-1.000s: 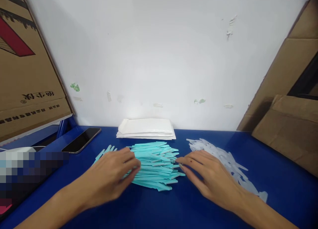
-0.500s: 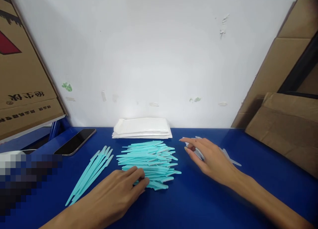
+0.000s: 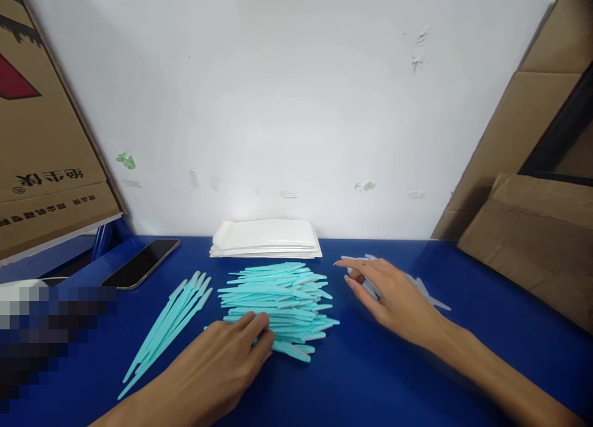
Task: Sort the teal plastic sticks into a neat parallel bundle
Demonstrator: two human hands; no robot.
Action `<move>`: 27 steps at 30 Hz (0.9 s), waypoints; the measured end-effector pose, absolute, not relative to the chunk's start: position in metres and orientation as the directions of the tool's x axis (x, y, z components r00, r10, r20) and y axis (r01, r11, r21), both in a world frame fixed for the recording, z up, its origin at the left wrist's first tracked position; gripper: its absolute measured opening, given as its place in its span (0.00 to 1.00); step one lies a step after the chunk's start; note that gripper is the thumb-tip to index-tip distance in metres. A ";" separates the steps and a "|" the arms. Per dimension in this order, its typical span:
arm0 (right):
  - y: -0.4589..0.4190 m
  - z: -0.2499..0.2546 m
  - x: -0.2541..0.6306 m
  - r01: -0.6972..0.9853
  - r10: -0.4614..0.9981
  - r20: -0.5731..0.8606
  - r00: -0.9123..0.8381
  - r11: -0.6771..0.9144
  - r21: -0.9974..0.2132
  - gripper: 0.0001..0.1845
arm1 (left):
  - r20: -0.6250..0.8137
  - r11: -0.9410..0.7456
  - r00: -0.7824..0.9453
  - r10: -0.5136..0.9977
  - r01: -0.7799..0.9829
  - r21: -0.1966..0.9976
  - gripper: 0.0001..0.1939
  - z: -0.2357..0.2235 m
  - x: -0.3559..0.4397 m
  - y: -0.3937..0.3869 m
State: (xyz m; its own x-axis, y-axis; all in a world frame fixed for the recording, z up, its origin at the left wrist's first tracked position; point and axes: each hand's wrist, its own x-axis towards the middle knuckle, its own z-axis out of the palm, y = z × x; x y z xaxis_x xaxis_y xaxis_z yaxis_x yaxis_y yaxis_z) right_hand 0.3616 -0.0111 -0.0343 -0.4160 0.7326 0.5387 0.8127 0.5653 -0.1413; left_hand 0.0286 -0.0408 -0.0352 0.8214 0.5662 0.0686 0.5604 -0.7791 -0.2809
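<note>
Head camera shows two cardboard boxes, left (image 3: 55, 124) with two rows of Chinese lettering, and right (image 3: 532, 229). Centre, the left hand (image 3: 231, 359) pinches turquoise razors (image 3: 294, 351) at the pile's lower edge; the right hand (image 3: 393, 297) covers frosted pieces (image 3: 422, 288), grip unclear. One white envelope stack (image 3: 265, 238), about five fanned razors (image 3: 169, 319), one phone (image 3: 143, 263) left.
</note>
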 end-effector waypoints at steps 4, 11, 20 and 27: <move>-0.009 -0.032 0.365 0.832 0.728 0.557 -0.400 0.543 -0.113 0.17 | 0.082 -0.777 0.812 0.578 0.579 -0.248 0.07 -0.035 0.031 -0.042; 0.001 -0.030 0.385 0.885 0.740 0.501 -0.448 0.446 0.131 0.17 | 0.092 -0.792 0.819 0.567 0.572 -0.212 0.05 -0.030 0.035 -0.047; 0.012 -0.056 0.384 0.879 0.738 0.477 -0.477 0.404 0.254 0.13 | 0.115 -0.833 0.854 0.508 0.521 -0.185 0.04 -0.033 0.033 -0.046; 0.008 -0.057 0.369 0.839 0.704 0.458 -0.543 0.433 0.329 0.14 | 0.161 -0.842 0.856 0.491 0.514 -0.166 0.04 -0.034 0.032 -0.044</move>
State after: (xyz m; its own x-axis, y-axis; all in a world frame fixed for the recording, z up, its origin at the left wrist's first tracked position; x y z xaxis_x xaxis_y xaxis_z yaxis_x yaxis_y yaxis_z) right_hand 0.3687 0.0085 -0.0574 -0.5426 0.7041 0.4581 0.8393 0.4326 0.3292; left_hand 0.0324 -0.0441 -0.0336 0.8562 0.4908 0.1613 0.5137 -0.8417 -0.1664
